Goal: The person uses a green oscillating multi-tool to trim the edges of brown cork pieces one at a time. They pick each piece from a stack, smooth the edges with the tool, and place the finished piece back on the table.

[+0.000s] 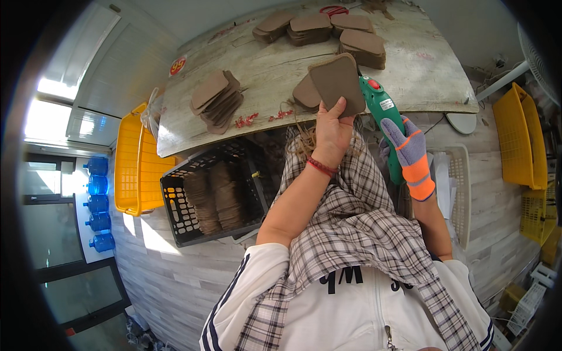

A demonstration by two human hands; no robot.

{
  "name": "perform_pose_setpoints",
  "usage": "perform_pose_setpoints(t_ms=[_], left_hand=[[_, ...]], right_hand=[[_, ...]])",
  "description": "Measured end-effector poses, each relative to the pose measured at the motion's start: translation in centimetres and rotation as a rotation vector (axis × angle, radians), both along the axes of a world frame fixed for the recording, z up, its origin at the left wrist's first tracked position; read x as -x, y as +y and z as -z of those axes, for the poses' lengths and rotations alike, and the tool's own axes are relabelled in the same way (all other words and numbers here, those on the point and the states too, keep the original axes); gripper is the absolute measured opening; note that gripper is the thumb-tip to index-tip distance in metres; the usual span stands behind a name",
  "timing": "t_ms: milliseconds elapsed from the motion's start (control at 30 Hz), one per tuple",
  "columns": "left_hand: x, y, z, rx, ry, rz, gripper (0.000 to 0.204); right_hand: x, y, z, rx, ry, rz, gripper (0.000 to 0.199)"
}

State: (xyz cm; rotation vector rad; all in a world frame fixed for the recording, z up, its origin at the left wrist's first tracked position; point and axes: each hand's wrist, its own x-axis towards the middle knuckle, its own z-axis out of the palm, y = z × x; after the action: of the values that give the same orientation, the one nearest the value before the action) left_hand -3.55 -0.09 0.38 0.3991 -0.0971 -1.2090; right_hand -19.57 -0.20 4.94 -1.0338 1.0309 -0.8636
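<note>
The bare left hand (335, 126) pinched a brown round-cornered pad (336, 82) between thumb and fingers over the near edge of the worktable (263, 76), while the gloved right hand (411, 151) gripped a green handheld power tool (383, 102), its head just beside the pad's right edge. Stacks of similar pads (216, 96) stood beyond, others in a black plastic crate (211, 237) below. A tool slip or twisting pad could have nicked the unprotected fingers.
</note>
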Motion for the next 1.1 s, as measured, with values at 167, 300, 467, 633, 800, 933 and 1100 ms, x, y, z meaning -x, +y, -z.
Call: perform_pose_setpoints(t_ms=[167, 300, 467, 633, 800, 933, 1100], left_hand=[[0.0, 0.8, 1.7, -0.024, -0.069, 0.063, 0.031], [-1.5, 1.5, 1.6, -0.039, -0.216, 0.081, 0.027], [-4.5, 2.2, 1.4, -0.062, -0.404, 0.115, 0.028], [-7.6, 2.9, 0.6, -0.117, -0.584, 0.238, 0.035], [-9.7, 3.6, -0.4, -0.18, -0.698, 0.375, 0.038], [-10.5, 4.1, -0.4, -0.211, -0.75, 0.502, 0.04], [-10.2, 4.9, -0.3, -0.26, -0.709, 0.603, 0.04]], right_hand=[[0.2, -0.5, -1.0, 0.012, 0.003, 0.018, 0.027], [1.4, -0.9, -0.9, 0.087, 0.124, -0.049, 0.029], [2.7, -0.1, -1.6, 0.065, 0.179, -0.146, 0.031], [3.6, 0.0, -1.7, 0.052, 0.197, -0.209, 0.035], [4.2, 0.1, -1.4, 0.053, 0.229, -0.308, 0.036], [3.9, 0.6, -1.4, 0.035, 0.248, -0.323, 0.033], [3.0, 1.0, -1.5, 0.033, 0.222, -0.321, 0.032]])
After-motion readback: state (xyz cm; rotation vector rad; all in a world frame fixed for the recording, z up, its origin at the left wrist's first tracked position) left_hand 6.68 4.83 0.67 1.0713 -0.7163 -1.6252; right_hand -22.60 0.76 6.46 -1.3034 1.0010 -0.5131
